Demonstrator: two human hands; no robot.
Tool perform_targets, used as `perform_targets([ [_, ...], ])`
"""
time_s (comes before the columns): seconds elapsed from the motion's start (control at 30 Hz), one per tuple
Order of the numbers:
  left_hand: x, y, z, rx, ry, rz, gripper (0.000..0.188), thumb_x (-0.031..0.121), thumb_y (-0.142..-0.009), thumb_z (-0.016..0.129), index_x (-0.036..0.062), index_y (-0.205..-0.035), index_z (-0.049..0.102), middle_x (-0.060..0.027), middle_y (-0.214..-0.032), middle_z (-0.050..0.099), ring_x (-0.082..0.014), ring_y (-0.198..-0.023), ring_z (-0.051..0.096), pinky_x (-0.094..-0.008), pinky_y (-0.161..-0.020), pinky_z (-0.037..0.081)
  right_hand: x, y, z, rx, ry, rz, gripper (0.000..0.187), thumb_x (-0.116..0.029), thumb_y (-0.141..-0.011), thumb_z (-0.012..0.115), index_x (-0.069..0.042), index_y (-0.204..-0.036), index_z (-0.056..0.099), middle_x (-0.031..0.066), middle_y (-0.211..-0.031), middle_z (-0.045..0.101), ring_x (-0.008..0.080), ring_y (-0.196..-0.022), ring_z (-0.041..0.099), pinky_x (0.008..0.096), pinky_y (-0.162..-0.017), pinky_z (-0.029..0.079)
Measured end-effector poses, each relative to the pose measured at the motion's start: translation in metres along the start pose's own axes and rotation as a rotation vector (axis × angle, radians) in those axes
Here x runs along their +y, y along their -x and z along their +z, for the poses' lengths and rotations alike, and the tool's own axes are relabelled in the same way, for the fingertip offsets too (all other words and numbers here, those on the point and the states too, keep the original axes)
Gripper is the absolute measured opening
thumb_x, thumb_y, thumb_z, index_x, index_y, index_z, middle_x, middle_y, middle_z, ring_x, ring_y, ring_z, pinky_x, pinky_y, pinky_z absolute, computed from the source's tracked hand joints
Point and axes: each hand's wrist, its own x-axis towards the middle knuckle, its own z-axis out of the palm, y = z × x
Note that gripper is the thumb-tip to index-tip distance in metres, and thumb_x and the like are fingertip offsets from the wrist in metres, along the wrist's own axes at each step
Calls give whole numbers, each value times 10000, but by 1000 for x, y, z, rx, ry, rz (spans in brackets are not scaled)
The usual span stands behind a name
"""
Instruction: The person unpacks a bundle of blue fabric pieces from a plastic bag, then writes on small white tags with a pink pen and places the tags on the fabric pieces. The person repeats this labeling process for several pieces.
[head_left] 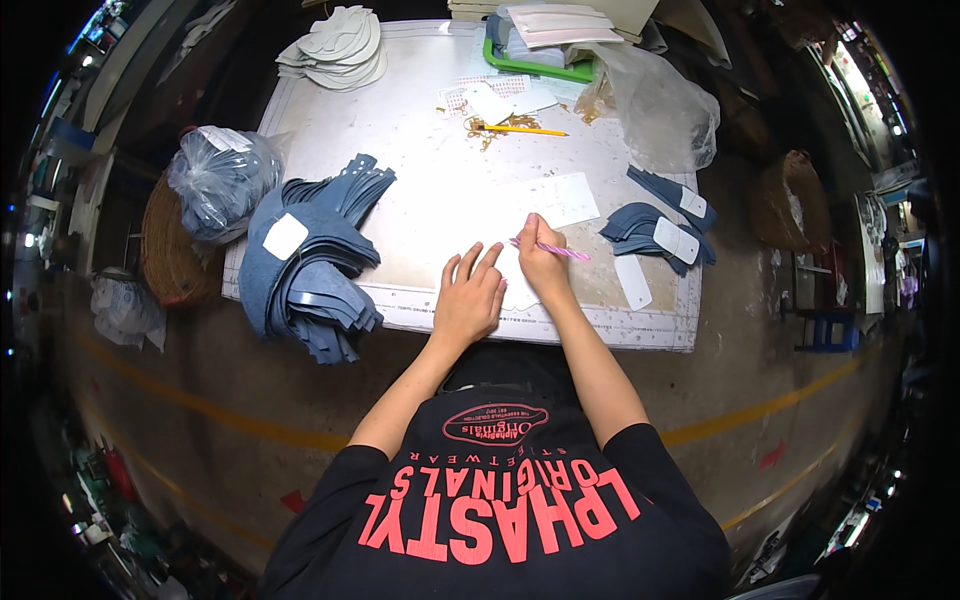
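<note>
My right hand (543, 262) grips a pink striped pen (572, 253) near the table's front edge. Its tip is hidden by my fingers. Just left of it, my left hand (468, 297) lies with fingers stretched out on a pale sheet or card (521, 291), mostly covered by both hands. Beyond my right hand lies a white card (556, 199). On the left, a large stack of blue denim pieces (300, 262) carries a white tag (286, 236). Smaller denim bundles (640, 232) with white tags (677, 241) sit on the right, beside a loose white tag (633, 282).
Rubber bands (487, 132), a yellow pencil (524, 130) and papers lie farther back. A green tray (540, 68) and a clear plastic bag (665, 110) occupy the back right; white cut pieces (335, 48) the back left. Wicker baskets (175, 250) flank the table.
</note>
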Motion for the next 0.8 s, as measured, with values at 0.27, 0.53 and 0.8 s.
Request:
perform_targets([
  [0.27,1,-1,-1,-7,12,-11,170,228,-1078,623,64,-1057,659,-107,-1636,590,-364,-1505,514,-584,-1217,376,9,5,6,-1,6,-37,316,-208,-1155,535,-25,-920,639,236,-766,721,459,-723,731,523,-649,560],
  [0.53,0,-1,0,-12,3,-13,197,248,-1085,610,60,-1075,663,-103,-1644,580,-359,-1512,507,-589,-1222,370,4,4,7,0,31,-100,331,-202,-1160,544,-10,-898,608,221,-681,647,393,-625,686,490,-611,520],
  [0.8,0,-1,1,-13,0,-15,194,245,-1085,609,59,-1078,664,-100,-1646,577,-357,-1514,503,-584,-1225,370,6,3,8,-3,41,-73,289,-184,-1141,566,-21,-911,630,233,-767,696,446,-717,714,511,-648,550],
])
